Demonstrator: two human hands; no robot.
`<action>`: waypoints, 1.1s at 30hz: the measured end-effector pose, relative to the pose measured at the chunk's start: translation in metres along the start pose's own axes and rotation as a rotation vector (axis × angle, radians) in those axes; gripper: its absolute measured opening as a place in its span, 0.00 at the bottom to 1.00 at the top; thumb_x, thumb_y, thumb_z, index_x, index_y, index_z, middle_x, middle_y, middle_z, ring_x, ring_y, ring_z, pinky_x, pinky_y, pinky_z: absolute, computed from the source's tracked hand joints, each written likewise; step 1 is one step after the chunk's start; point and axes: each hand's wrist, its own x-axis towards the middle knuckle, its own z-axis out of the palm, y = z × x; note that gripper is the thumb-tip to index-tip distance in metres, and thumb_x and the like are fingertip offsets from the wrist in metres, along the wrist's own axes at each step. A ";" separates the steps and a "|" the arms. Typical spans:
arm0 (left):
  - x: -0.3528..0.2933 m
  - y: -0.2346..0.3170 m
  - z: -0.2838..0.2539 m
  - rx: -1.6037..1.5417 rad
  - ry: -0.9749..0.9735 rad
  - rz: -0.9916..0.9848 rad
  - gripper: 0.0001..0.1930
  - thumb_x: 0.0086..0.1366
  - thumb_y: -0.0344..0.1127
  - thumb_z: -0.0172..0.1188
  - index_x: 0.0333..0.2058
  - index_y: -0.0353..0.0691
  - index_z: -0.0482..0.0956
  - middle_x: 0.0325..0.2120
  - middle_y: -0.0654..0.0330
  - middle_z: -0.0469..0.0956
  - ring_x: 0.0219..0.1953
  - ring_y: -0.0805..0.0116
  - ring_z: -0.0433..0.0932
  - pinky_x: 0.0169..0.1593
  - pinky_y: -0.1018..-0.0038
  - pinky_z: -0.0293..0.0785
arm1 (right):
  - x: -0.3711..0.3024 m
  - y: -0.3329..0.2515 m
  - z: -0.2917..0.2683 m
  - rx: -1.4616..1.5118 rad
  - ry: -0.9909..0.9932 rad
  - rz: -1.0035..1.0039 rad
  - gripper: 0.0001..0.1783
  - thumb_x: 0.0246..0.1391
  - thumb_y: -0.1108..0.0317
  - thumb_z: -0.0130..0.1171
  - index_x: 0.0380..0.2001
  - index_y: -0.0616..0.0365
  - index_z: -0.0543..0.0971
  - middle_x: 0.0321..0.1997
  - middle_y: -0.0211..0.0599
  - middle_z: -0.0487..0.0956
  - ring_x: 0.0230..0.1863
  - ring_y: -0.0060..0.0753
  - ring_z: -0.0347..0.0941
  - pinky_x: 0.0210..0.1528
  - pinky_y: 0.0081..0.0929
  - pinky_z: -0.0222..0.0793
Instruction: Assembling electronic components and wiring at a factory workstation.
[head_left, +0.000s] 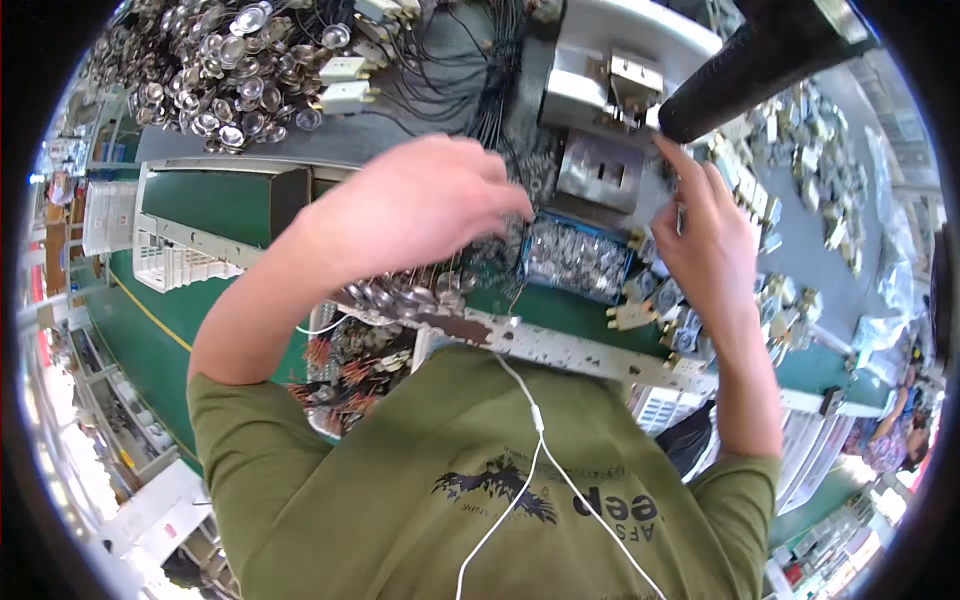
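Observation:
My left hand (425, 205) hangs over the near side of the bench, blurred by motion, its fingers curled toward the dark wires beside a blue tray (578, 262) of small shiny parts. Whether it holds anything is not visible. On the right, my right hand (712, 225) reaches up with the index finger stretched out and the thumb apart from it. That fingertip is close to a metal fixture (625, 100), where a small pale block (637, 75) sits. Nearer to me is a flat metal plate (600, 172) with a dark slot.
A black cylindrical arm (765, 75) slants in above the fixture. Shiny round metal cups (240, 85) are heaped at far left, near black wires (500, 85). Pale switch-like units (810, 160) cover the right. A white crate (185, 262) stands left, below bench height.

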 end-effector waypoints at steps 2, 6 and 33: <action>0.009 0.004 0.009 0.025 -0.184 0.004 0.10 0.62 0.36 0.64 0.42 0.46 0.85 0.35 0.56 0.82 0.43 0.53 0.82 0.46 0.60 0.80 | 0.001 -0.004 -0.032 0.170 0.185 0.161 0.29 0.45 0.85 0.59 0.53 0.54 0.83 0.31 0.31 0.76 0.25 0.24 0.72 0.31 0.23 0.72; 0.029 0.004 0.022 0.157 -0.195 0.126 0.09 0.57 0.34 0.61 0.35 0.48 0.87 0.28 0.56 0.83 0.40 0.55 0.85 0.42 0.58 0.81 | 0.060 0.051 -0.062 0.241 0.319 0.346 0.15 0.63 0.74 0.58 0.52 0.60 0.83 0.41 0.26 0.85 0.39 0.11 0.75 0.41 0.14 0.69; 0.053 -0.013 0.016 -0.171 -0.057 0.297 0.12 0.61 0.40 0.68 0.41 0.43 0.82 0.37 0.63 0.81 0.43 0.57 0.81 0.48 0.62 0.77 | -0.013 0.040 -0.035 0.898 -0.095 0.444 0.27 0.62 0.72 0.66 0.63 0.59 0.71 0.46 0.35 0.83 0.46 0.22 0.77 0.51 0.21 0.72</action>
